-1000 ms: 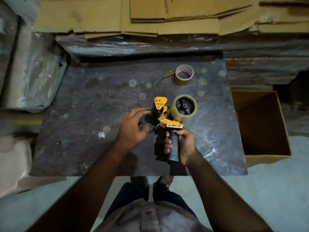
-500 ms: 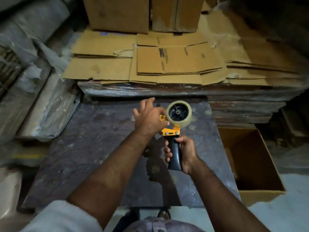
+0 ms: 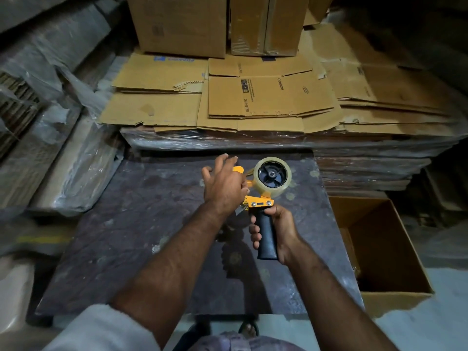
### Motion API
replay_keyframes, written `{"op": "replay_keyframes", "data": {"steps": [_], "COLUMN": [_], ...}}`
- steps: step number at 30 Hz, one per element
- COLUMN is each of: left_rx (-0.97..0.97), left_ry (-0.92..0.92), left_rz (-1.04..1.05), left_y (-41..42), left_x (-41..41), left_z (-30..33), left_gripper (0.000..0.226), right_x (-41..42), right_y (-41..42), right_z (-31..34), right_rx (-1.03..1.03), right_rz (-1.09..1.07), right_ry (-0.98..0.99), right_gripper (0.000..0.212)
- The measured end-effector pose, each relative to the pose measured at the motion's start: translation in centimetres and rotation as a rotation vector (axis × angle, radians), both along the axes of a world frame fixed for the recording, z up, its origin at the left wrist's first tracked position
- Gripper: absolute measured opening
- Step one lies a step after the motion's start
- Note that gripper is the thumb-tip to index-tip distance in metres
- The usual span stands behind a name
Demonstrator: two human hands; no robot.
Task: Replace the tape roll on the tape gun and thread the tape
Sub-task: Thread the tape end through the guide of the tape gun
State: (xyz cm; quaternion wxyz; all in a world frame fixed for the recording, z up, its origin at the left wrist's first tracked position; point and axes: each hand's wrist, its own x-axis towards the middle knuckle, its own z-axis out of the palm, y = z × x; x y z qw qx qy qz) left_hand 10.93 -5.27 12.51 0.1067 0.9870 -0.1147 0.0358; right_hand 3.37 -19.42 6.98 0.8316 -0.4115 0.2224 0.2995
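My right hand [image 3: 282, 225] grips the black handle [image 3: 266, 238] of a yellow tape gun [image 3: 258, 202], held upright above the dark table [image 3: 141, 224]. A roll of clear tape [image 3: 272, 174] sits on the gun's black hub. A thin strand of tape runs from the roll toward the gun's front. My left hand [image 3: 224, 184] covers that front end, back to the camera, with its thumb pressed on the yellow frame and its fingers curled loosely over the top. The roller and blade are hidden under it.
An open, empty cardboard box [image 3: 395, 249] stands on the floor to the table's right. Flattened cartons [image 3: 266, 97] lie stacked behind the table, with upright boxes [image 3: 182, 21] on them. Plastic-wrapped bundles [image 3: 71, 160] lean at the left.
The gun has been lifted off the table and held higher, and my view has tilted up. My left hand moved from beside the gun onto its front end. The used roll is out of sight.
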Motion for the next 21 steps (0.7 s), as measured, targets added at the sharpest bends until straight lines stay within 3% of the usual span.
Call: {"op": "replay_keyframes", "data": {"steps": [7,11,18,21], "left_rx": [0.016,-0.117,-0.362,-0.363], "left_ry": [-0.078,-0.1,0.048,0.064], "left_rz": [-0.078,-0.084,-0.182,-0.165], "left_y": [1.0,2.3,4.1,5.1], "left_x": [-0.8,-1.2,-0.3,0.5], "left_z": [-1.2,-2.0,-1.3,-0.1], "left_gripper": [0.014,0.01,0.007,0.006], "right_x": [-0.1,0.0,0.7,0.7], "right_y": [0.1,-0.2,-2.3,-2.6], "right_z": [0.1,0.3,1.9,2.5], "right_rx": [-0.01,0.022,0.045,0.069], "right_rz": [0.031,-0.035,-0.102,-0.077], "right_ry": [0.077,0.074,0.014,-0.009], "right_gripper": [0.034,0.031,0.023,0.023]}}
